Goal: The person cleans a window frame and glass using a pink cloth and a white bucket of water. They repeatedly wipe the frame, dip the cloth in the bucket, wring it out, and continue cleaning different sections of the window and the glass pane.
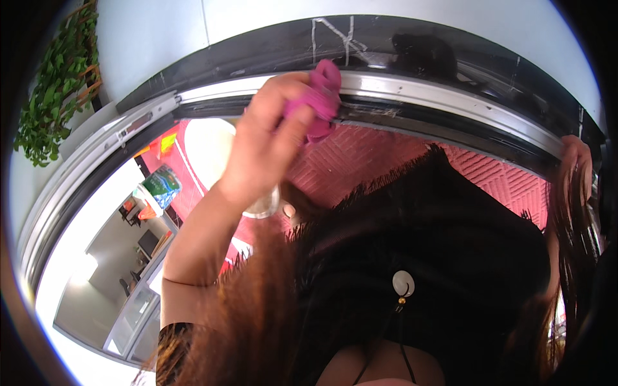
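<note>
My left hand (pixel 270 130) grips a bunched pink cloth (pixel 321 99). The cloth lies against a silver metal rail (pixel 410 91) of what looks like a sliding door or window frame, and part of it hangs over the dark strip (pixel 376 113) below. Some pale dirt or scratches mark that strip near the cloth. At the far right, my right hand (pixel 574 157) touches the end of the same rail. Long hair covers much of it, so its grip is hard to make out.
A glossy black band (pixel 280 53) with pale streaks runs above the rail. A leafy green plant (pixel 53 96) stands at left. Below lie a textured red mat (pixel 338 149), a pale round object (pixel 207 147) partly behind my arm, and a labelled plastic tub (pixel 161 186).
</note>
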Tool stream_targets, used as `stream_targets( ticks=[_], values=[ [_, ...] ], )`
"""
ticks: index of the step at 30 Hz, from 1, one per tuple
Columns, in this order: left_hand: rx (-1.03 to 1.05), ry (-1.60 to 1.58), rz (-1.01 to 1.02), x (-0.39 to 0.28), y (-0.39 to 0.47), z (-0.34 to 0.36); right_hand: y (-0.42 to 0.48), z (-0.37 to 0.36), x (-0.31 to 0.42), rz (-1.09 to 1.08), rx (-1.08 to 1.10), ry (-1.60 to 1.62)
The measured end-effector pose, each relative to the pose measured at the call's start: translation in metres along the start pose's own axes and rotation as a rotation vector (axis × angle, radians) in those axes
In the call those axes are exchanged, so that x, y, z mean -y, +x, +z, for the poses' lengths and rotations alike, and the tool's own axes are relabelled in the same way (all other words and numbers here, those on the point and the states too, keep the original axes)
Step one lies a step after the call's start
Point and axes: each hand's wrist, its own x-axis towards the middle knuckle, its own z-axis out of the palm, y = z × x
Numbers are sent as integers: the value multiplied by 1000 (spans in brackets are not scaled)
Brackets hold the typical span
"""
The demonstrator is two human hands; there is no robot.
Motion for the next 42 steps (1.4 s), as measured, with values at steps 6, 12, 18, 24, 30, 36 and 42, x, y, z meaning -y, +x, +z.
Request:
stream_targets(
  ticks=[6,12,18,24,30,36,42],
  values=[
    [-59,-566,-214,-2,-5,-31,0,5,5,-232,-182,56],
    [-9,-609,-102,-5,-13,-43,25,-7,18,-252,-69,205],
    [28,-360,31,-16,-11,-54,29,16,248,-682,900,656],
    [-274,-170,130,-3,-29,-48,29,34,296,-581,1012,892],
    [-399,574,239,67,-67,10,21,27,287,-546,1148,810],
    [-624,-107,-91,67,-86,-80,9,23,283,-740,962,395],
    [-610,434,213,5,-29,-107,18,45,283,-964,805,182]
  ],
)
